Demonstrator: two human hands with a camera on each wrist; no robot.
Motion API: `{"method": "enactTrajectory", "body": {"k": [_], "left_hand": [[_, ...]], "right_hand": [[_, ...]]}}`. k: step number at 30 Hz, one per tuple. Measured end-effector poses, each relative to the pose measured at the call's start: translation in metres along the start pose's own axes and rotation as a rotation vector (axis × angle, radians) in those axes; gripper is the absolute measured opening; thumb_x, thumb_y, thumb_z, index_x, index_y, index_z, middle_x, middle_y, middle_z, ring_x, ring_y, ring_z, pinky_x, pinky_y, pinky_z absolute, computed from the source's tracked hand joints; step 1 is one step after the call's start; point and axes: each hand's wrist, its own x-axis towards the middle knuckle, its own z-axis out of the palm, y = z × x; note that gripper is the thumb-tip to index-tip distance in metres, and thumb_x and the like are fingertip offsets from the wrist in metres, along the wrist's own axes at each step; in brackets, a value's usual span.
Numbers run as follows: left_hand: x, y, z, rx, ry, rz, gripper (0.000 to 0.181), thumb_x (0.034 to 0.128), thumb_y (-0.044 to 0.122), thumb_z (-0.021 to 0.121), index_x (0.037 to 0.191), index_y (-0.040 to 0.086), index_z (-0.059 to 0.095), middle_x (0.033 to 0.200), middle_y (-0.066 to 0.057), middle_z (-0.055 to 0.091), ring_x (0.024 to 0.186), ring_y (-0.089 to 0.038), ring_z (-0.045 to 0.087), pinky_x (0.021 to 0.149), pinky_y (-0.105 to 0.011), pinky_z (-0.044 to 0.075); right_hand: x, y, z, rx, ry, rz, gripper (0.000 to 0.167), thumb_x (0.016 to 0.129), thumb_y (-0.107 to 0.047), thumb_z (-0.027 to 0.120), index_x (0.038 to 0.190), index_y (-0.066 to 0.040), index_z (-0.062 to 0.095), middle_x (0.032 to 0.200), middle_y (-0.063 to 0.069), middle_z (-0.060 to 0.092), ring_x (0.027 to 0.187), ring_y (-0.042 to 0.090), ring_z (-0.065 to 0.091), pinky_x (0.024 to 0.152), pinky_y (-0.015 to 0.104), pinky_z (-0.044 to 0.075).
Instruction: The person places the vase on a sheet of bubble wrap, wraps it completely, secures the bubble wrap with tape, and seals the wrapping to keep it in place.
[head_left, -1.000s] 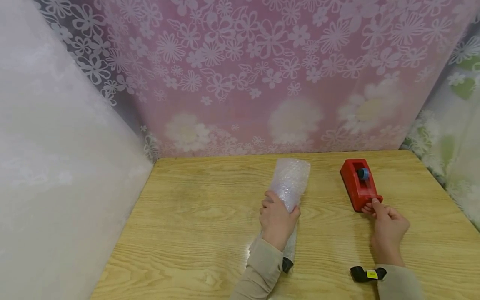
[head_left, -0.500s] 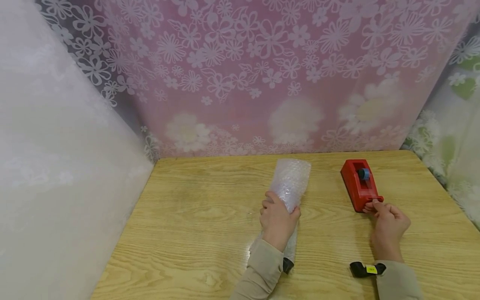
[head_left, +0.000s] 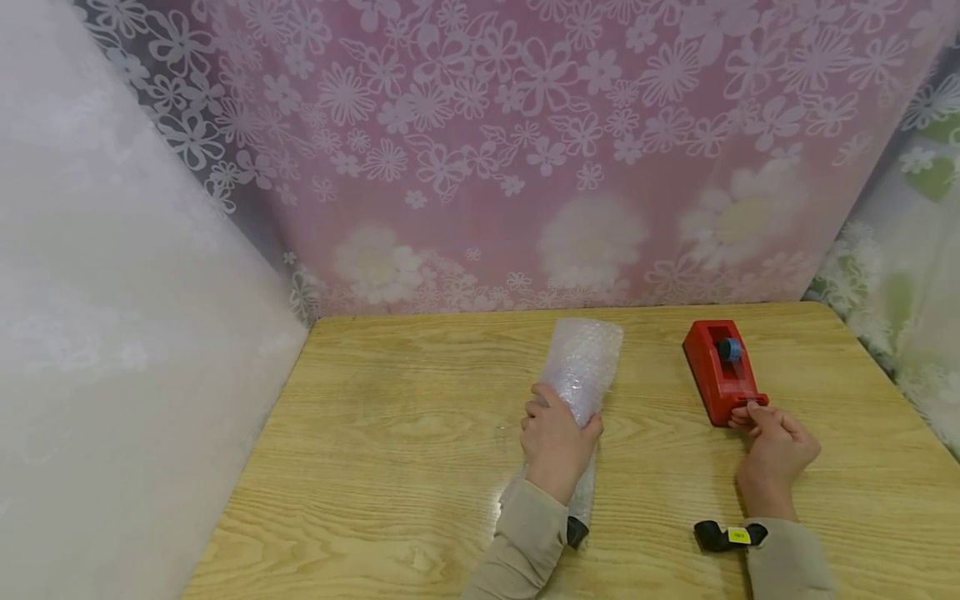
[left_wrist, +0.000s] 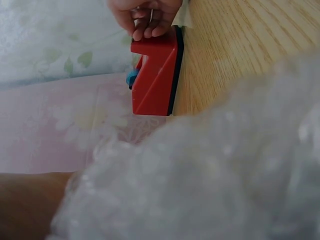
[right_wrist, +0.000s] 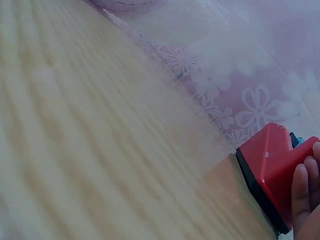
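Observation:
My left hand (head_left: 557,446) grips a bundle of clear bubble wrap (head_left: 583,358) lying lengthwise on the wooden table. What is inside the wrap cannot be made out. Blurred bubble wrap fills the lower part of the left wrist view. To the right stands a red tape dispenser (head_left: 720,371) with a small blue-rimmed roll of tape (head_left: 728,349) in it. My right hand (head_left: 778,454) is at the dispenser's front end, thumb and forefinger pinching at the cutting edge where the tape end comes out. The clear tape itself is hardly visible. Several fingers (right_wrist: 300,192) lie close against the dispenser's red front.
The wood-grain table (head_left: 390,467) runs back to a pink flowered curtain (head_left: 480,167). A whitish sheet (head_left: 135,333) hangs along the left side, and a green-and-white flowered one (head_left: 892,308) on the right. Black wrist-camera parts (head_left: 720,536) stick out beside the right sleeve.
My right wrist and sleeve have shifted slightly to the left and upward, while the fingers stay at the dispenser's front. The left hand and the bubble wrap have hardly moved.

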Motion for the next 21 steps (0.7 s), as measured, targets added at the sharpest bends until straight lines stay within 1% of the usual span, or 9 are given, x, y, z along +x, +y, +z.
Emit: {"method": "enactTrajectory", "body": {"k": [8, 11, 16, 19, 21], "left_hand": [[-0.0006, -0.0012, 0.0012, -0.003, 0.007, 0.003, 0.091, 0.0818, 0.064, 0.067, 0.135, -0.006, 0.041, 0.093, -0.019, 0.059, 0.072, -0.031, 0.063, 0.055, -0.036, 0.052], [0.0001, -0.0016, 0.0012, -0.001, 0.010, 0.002, 0.092, 0.0817, 0.064, 0.066, 0.135, -0.006, 0.041, 0.093, -0.018, 0.059, 0.072, -0.030, 0.063, 0.055, -0.036, 0.052], [0.0007, -0.0017, 0.0011, -0.007, 0.001, 0.002, 0.092, 0.0820, 0.064, 0.066, 0.136, -0.006, 0.040, 0.094, -0.019, 0.059, 0.073, -0.031, 0.063, 0.056, -0.037, 0.052], [0.0002, -0.0009, 0.0008, -0.005, 0.000, 0.004, 0.092, 0.0821, 0.064, 0.066, 0.136, -0.006, 0.040, 0.095, -0.019, 0.059, 0.074, -0.031, 0.063, 0.055, -0.037, 0.052], [-0.0003, -0.0004, 0.0009, 0.002, -0.002, 0.005, 0.092, 0.0824, 0.065, 0.065, 0.136, -0.005, 0.040, 0.095, -0.019, 0.059, 0.074, -0.031, 0.063, 0.055, -0.036, 0.052]], "right_hand": [[0.0013, 0.0038, 0.0052, -0.090, 0.041, -0.049, 0.033, 0.088, 0.009, 0.061, 0.058, 0.015, 0.050, 0.060, 0.011, 0.065, 0.047, 0.018, 0.060, 0.045, 0.023, 0.052], [0.0021, 0.0062, 0.0063, -0.124, 0.041, -0.058, 0.032, 0.088, 0.009, 0.059, 0.058, 0.016, 0.052, 0.058, 0.010, 0.064, 0.046, 0.016, 0.058, 0.044, 0.022, 0.050], [0.0031, 0.0080, 0.0053, -0.109, 0.072, -0.035, 0.032, 0.087, 0.013, 0.057, 0.056, 0.016, 0.048, 0.053, 0.009, 0.060, 0.042, 0.016, 0.055, 0.041, 0.022, 0.048], [0.0005, 0.0068, 0.0042, -0.061, 0.093, -0.012, 0.035, 0.087, 0.013, 0.059, 0.054, 0.013, 0.045, 0.053, 0.011, 0.060, 0.042, 0.018, 0.056, 0.040, 0.024, 0.048], [-0.0038, 0.0065, 0.0040, -0.040, 0.090, -0.019, 0.037, 0.086, 0.012, 0.061, 0.054, 0.012, 0.044, 0.055, 0.011, 0.061, 0.044, 0.018, 0.057, 0.042, 0.024, 0.049]]}}
